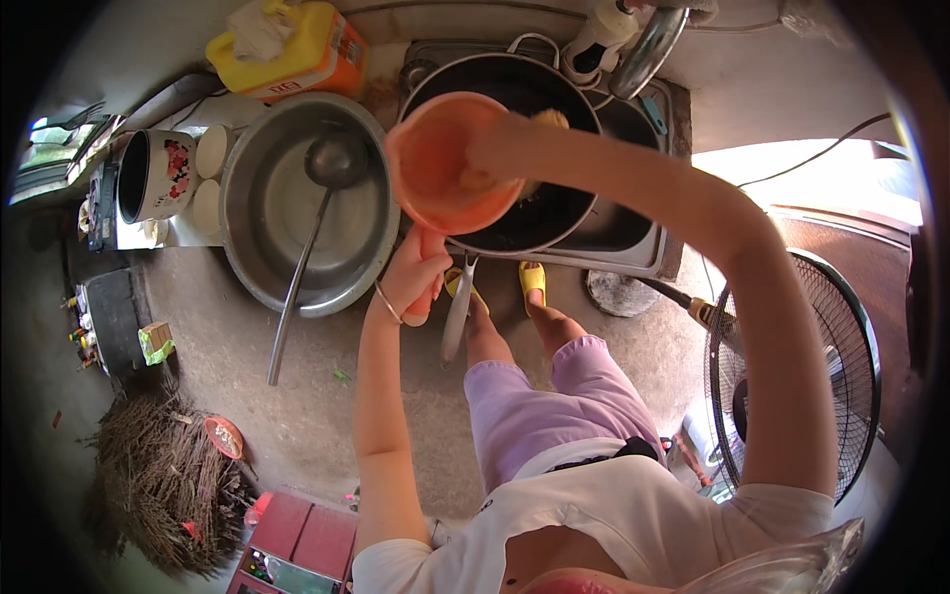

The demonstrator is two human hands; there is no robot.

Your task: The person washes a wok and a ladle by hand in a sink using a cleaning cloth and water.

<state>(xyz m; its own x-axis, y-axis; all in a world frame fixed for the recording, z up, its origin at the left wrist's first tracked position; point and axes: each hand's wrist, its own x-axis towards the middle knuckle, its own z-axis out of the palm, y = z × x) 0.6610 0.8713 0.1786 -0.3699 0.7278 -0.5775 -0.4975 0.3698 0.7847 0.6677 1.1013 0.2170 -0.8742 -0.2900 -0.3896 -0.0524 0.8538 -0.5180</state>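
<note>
My left hand (421, 269) grips the handle of an orange plastic water dipper (424, 145). The dipper is over a wide dark wok (464, 70), which rests on the sink. My right hand (496, 154) reaches into the dipper's mouth; its fingers are blurred, and whether they hold anything cannot be made out. Partly hidden behind my right wrist, a tan, rough-looking thing (551, 117) lies in the wok. The wok's long handle (458, 315) points toward me. Left of the dipper is a large metal basin (256, 193) with a long-handled metal ladle (335, 160) in it.
The sink (664, 223) has a metal faucet (649, 56) above it. A yellow jug (297, 52) stands behind the basin. At the left is a flowered pot (159, 174). A standing fan (839, 356) is close to my right arm. Dry brush (163, 475) lies on the floor.
</note>
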